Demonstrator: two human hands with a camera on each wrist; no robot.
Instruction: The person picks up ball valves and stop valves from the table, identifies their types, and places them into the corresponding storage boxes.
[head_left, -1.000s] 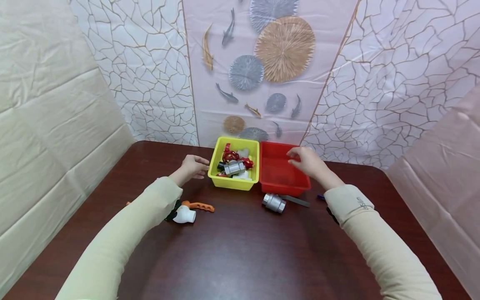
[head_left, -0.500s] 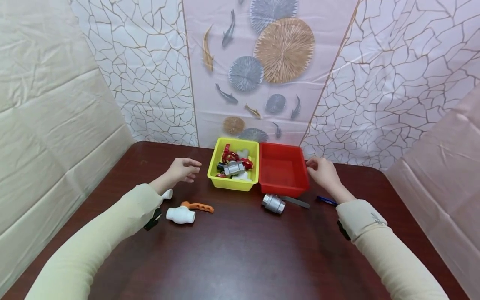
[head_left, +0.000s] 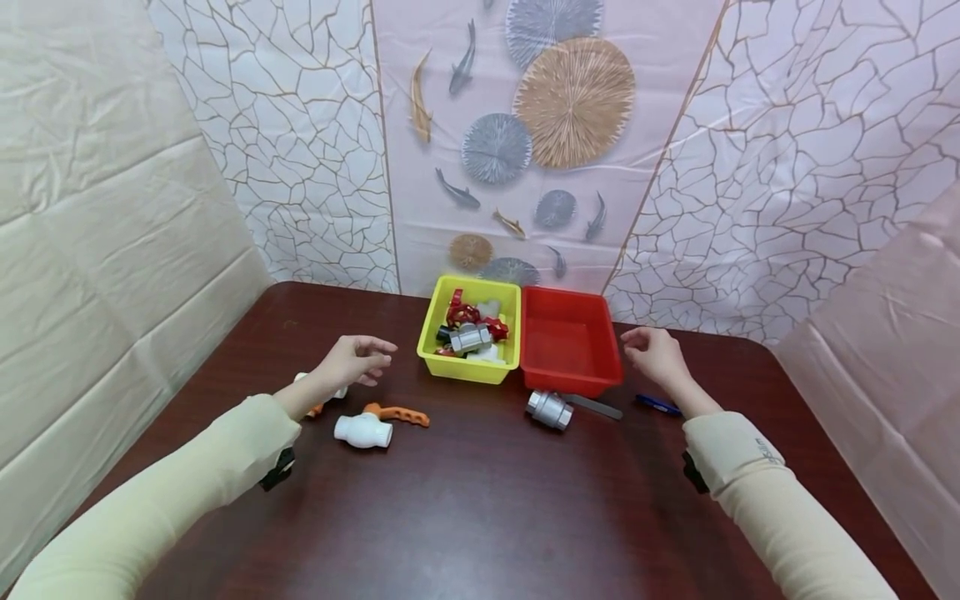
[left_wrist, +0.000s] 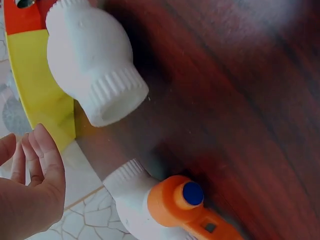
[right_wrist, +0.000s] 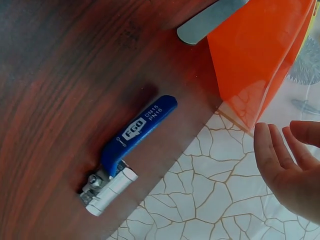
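Note:
My left hand (head_left: pixel 351 364) hovers over the table left of the yellow bin (head_left: pixel 467 371), fingers loosely bent around nothing. Under that forearm sits a white ball valve with an orange handle (left_wrist: pixel 165 200), partly covered in the head view. A second white ball valve (head_left: pixel 363 431) lies closer to me, its orange handle (head_left: pixel 405 414) pointing right. To the right of the red bin (head_left: pixel 573 379), my right hand (head_left: pixel 660 357) is raised with relaxed fingers and holds nothing. A small metal valve with a blue lever (right_wrist: pixel 140 131) lies below it, its body hidden by the forearm in the head view.
Several valves and red and white parts fill the yellow bin, with a silver fitting (head_left: pixel 471 338) on top. The red bin adjoins it and shows a bare floor. In front of it lies a metal ball valve (head_left: pixel 550 410) with a grey lever (head_left: pixel 594 407). Cloth walls surround the table.
My left hand has drawn left and back from beside the yellow bin. The right hand has moved from over the red bin to its right side. The valves lie where they were.

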